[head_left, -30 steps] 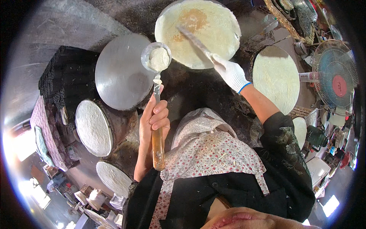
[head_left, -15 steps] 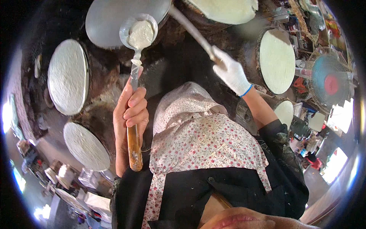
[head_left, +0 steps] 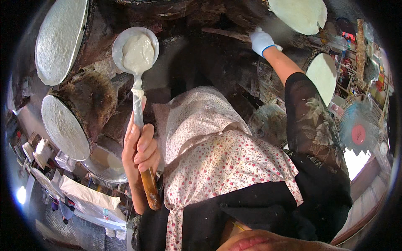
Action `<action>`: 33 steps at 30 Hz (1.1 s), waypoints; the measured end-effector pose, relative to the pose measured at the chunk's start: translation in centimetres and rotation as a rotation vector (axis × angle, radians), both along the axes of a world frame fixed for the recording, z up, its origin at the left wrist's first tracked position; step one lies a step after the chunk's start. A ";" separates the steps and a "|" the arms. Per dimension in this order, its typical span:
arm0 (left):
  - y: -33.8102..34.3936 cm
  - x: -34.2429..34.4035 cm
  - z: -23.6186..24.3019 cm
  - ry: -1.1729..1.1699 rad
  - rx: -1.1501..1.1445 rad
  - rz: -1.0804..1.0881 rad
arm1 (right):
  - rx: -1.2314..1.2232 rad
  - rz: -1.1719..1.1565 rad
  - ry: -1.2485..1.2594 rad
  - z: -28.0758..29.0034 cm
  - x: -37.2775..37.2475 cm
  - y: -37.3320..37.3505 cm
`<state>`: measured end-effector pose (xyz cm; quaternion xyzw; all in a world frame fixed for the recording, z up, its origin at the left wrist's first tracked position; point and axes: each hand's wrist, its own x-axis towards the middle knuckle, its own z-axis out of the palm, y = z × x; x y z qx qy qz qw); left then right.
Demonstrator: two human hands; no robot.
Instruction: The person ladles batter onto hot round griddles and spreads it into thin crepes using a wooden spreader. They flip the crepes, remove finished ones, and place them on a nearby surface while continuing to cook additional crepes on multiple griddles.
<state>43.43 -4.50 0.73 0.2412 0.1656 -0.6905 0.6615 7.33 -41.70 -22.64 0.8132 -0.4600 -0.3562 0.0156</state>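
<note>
My bare left hand [head_left: 144,150] is wrapped round the handle of a metal ladle [head_left: 137,104], and its thumb or a finger lies along the shank. Thick pale batter [head_left: 138,52] fills the ladle's bowl, which is held up at the upper left, with a lump of batter stuck on the neck. At the upper right, my right hand [head_left: 262,42] in a white glove grips a long wooden stick [head_left: 226,33] that points left; its far end looks thin against the dark surface. A round pale sheet [head_left: 299,14] lies near this hand, partly behind haze.
White-coated round griddles stand at the upper left [head_left: 63,39] and lower left [head_left: 65,127], with another pale round [head_left: 322,77] at right. A metal basin [head_left: 119,173] is below my left hand. A fan [head_left: 358,129] stands at far right, and a cloth-covered table [head_left: 88,192] at lower left.
My view has turned, so the griddles sit elsewhere in the picture. The gloved hand and stick have moved up and right, the stick now nearly level. The ladle stays held, full of batter.
</note>
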 end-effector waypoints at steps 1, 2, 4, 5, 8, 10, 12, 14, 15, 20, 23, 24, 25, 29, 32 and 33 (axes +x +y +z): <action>0.3 -0.3 -0.4 0.033 0.016 0.024 | -0.011 0.041 -0.021 -0.9 -0.2 -0.9; 0.6 -0.7 -0.7 0.025 0.010 0.022 | -0.023 0.062 -0.007 -1.7 -0.4 -1.6; 0.9 -1.3 -1.4 0.034 0.001 0.048 | -0.007 0.086 0.032 -3.4 -0.8 -2.6; 0.9 -1.5 -1.7 0.061 -0.009 0.054 | 0.011 0.086 0.061 -4.1 -1.0 -3.0; 1.1 -2.4 -2.0 0.056 -0.018 0.043 | 0.039 0.106 0.081 -5.8 -1.5 -3.6; 1.1 -3.0 -1.9 0.070 -0.017 0.035 | 0.069 0.140 0.115 -6.1 -2.0 -3.5; 1.0 -3.5 -1.6 0.074 0.007 0.043 | 0.050 0.104 -0.043 -5.6 -2.5 -2.6; 0.8 -4.0 -1.2 0.162 -0.041 0.072 | 0.042 0.142 -0.174 -4.3 -3.1 -0.8; 0.7 -4.2 -1.0 0.205 -0.068 0.091 | 0.082 0.127 -0.289 -3.4 -3.3 0.3; 0.1 -4.5 0.1 0.280 -0.097 0.139 | 0.254 -0.145 -0.602 2.1 -3.1 8.3; -0.1 -4.1 0.6 0.239 -0.195 0.113 | 0.282 -0.416 -0.767 5.2 -1.1 11.9; -0.1 -3.9 0.6 0.234 -0.140 0.123 | 0.231 -0.445 -0.797 6.0 -0.1 12.8; -0.1 -3.8 0.6 0.227 -0.121 0.120 | 0.243 -0.454 -0.899 7.1 0.7 13.5; 0.1 -3.3 0.6 0.311 -0.166 0.165 | 0.028 -0.144 -1.322 10.3 4.6 13.6; 0.4 -3.1 0.7 0.331 -0.203 0.130 | -0.023 -0.130 -1.330 12.4 5.3 11.0; 0.4 -3.0 0.9 0.326 -0.189 0.132 | -0.142 -0.120 -1.365 12.9 5.0 9.9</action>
